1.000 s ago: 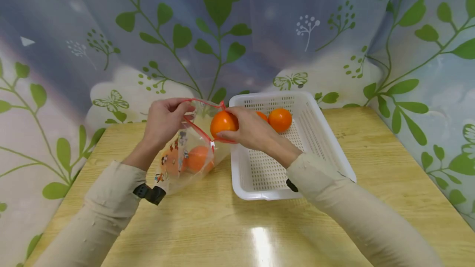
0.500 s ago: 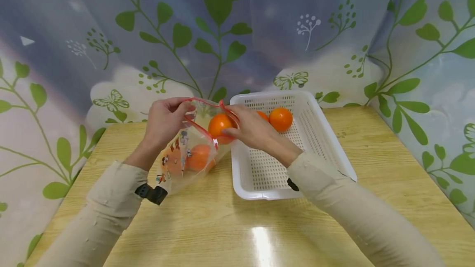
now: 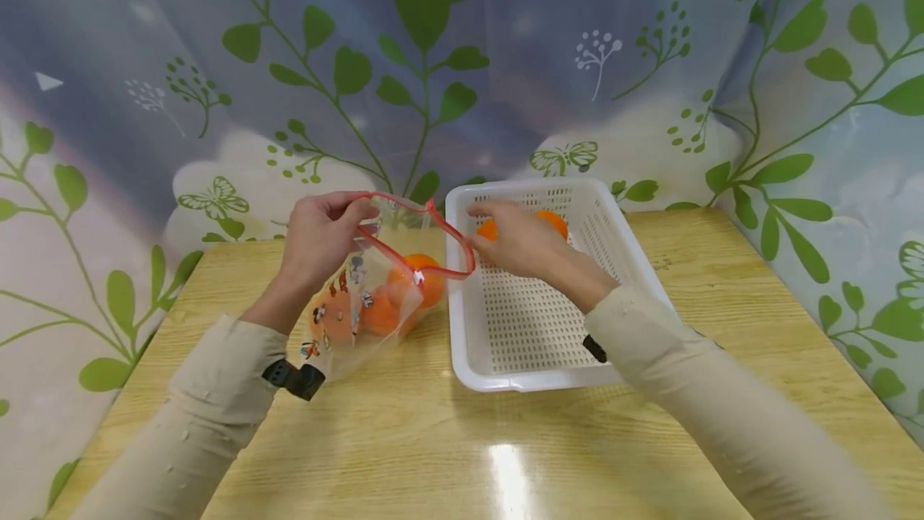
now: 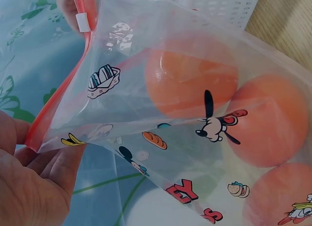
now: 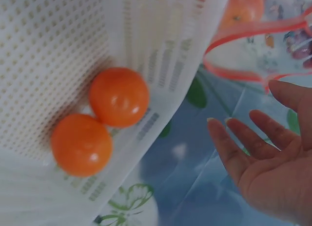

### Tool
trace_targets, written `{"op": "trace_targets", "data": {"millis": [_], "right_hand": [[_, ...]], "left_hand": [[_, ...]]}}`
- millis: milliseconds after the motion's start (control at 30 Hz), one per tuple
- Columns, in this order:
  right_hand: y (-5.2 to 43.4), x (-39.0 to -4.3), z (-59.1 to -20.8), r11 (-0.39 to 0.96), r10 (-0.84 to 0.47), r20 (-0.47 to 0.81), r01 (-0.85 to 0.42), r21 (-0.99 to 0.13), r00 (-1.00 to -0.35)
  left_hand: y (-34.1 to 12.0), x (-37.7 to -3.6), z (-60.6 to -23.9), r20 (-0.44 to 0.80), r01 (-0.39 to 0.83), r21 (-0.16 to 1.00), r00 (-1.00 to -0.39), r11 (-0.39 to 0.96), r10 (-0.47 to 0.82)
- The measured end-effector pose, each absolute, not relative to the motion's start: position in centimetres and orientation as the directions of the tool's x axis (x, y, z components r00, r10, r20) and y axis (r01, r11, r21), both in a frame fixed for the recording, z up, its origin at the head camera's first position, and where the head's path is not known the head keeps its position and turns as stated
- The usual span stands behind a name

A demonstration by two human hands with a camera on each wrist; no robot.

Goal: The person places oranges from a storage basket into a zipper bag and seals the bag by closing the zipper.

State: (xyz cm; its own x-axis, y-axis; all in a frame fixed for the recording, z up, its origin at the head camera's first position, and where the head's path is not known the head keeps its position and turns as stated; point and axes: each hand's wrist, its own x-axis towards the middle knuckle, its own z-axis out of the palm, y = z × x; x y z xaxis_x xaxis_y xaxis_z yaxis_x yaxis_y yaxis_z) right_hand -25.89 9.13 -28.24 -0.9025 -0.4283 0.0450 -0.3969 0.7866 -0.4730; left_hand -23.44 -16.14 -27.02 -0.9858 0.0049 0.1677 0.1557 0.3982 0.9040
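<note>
My left hand pinches the red-edged rim of a clear zip bag, which has printed cartoon figures and a white slider. The bag's mouth gapes toward the right, and several oranges lie inside. My right hand hovers over the near-left part of the white basket's far end, fingers extended and holding nothing. In the right wrist view two oranges sit side by side at one end of the white perforated basket; in the head view my right hand partly covers them.
A wooden table carries the bag on the left and the basket beside it. Behind stands a curtain printed with leaves and butterflies. A black strap is on my left wrist.
My right hand let go of an orange inside the bag, and that orange dropped down onto the others. The hand then drew back right, over the basket. My left hand stayed in place.
</note>
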Motion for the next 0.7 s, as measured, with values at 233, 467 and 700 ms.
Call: {"op": "trace_targets", "data": {"millis": [233,467,700], "right_hand": [[11.3,-27.2,-28.7,0.801,-0.387,0.039,-0.357,-0.481,-0.921],[13.3,-28.2,-29.2,0.833,-0.336,0.004,-0.299,-0.465,-0.942],[14.8,-29.4,-29.6,0.846,-0.348,-0.030,-0.300,-0.441,-0.937]], "left_hand": [[-16.3,-23.5,-27.0,0.174,0.160,0.897,-0.985,0.413,0.004],[-16.2,-23.5,-27.0,0.175,0.163,0.901,-0.985,0.402,0.006],[-16.3,-23.5,-27.1,0.180,0.170,0.902,-0.984,0.398,0.011]]}}
